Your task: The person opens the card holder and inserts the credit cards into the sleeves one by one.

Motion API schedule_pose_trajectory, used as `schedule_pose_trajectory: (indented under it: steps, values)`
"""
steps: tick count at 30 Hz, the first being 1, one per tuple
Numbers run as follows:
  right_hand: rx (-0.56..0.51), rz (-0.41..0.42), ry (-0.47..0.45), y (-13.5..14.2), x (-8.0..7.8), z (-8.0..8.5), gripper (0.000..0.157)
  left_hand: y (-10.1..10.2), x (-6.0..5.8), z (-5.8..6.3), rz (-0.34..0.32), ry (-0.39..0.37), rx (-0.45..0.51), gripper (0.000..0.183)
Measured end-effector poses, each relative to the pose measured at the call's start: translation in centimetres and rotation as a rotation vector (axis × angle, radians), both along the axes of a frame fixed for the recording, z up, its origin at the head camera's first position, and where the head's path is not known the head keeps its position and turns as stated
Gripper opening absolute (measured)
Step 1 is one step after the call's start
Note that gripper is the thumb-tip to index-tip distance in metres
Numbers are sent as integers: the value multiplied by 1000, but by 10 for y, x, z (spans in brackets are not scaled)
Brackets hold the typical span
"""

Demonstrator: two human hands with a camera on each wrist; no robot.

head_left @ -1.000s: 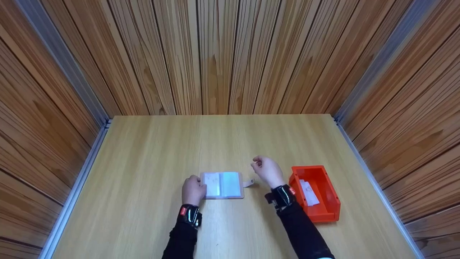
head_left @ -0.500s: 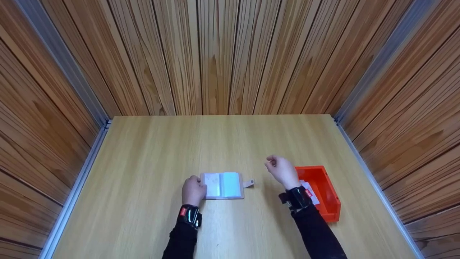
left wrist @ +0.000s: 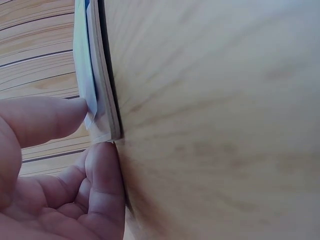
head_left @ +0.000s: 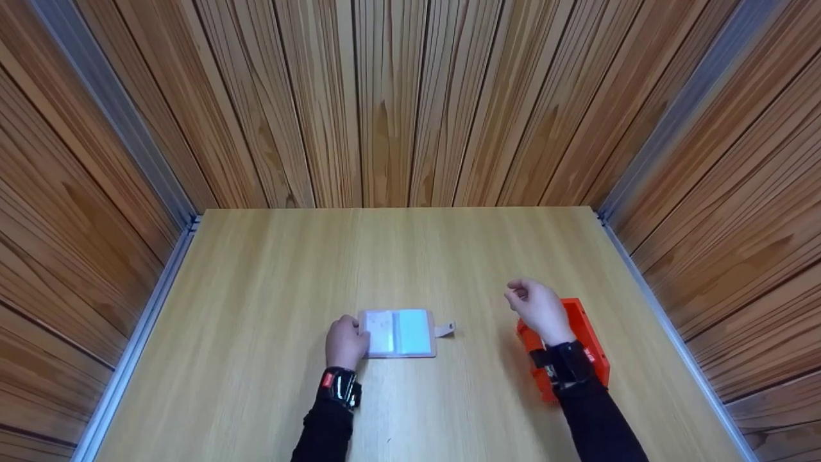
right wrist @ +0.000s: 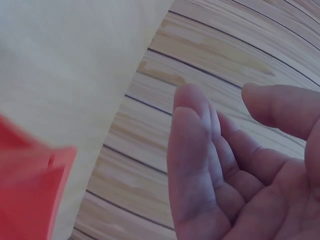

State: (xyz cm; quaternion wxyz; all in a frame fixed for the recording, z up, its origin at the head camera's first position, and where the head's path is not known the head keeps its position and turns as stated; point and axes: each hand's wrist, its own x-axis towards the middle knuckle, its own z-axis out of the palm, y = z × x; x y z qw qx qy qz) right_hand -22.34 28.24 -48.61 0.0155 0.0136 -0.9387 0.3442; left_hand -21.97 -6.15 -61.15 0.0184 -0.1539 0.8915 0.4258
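Note:
An open card holder [head_left: 414, 332] with clear plastic sleeves and a pale snap strap [head_left: 444, 330] lies on the table. My left hand [head_left: 344, 343] grips its left edge. In the left wrist view the thumb [left wrist: 52, 117] presses on the sleeves, with the other fingers curled at the cover's edge. Above the far left part of an orange bin [head_left: 589, 333] hovers my right hand [head_left: 541, 311], its fingers loosely bent. Nothing shows between thumb and fingers in the right wrist view. My right hand and wrist hide much of the bin's inside.
Wood-plank walls [head_left: 391, 102] enclose the wooden table [head_left: 269, 269] at the back and both sides. Metal rails [head_left: 138, 340] run along the table's left and right edges. The bin stands at the right, well apart from the card holder.
My right hand has moved right, from near the strap to over the bin, now covering the white cards seen inside it earlier. The left hand and card holder have stayed put.

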Motion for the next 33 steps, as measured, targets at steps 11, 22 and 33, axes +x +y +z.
schedule_pose_trajectory:
  steps: [11,22,33]
  values:
    - [45,-20,-4,37,12,4,31,0,-2,0,-5,-22,3,28]
    - [87,-59,-67,58,17,-7,30,-1,-1,-4,-12,18,-56,27]
    - [219,-26,-149,69,20,-28,28,0,-1,-2,-1,7,-24,27]
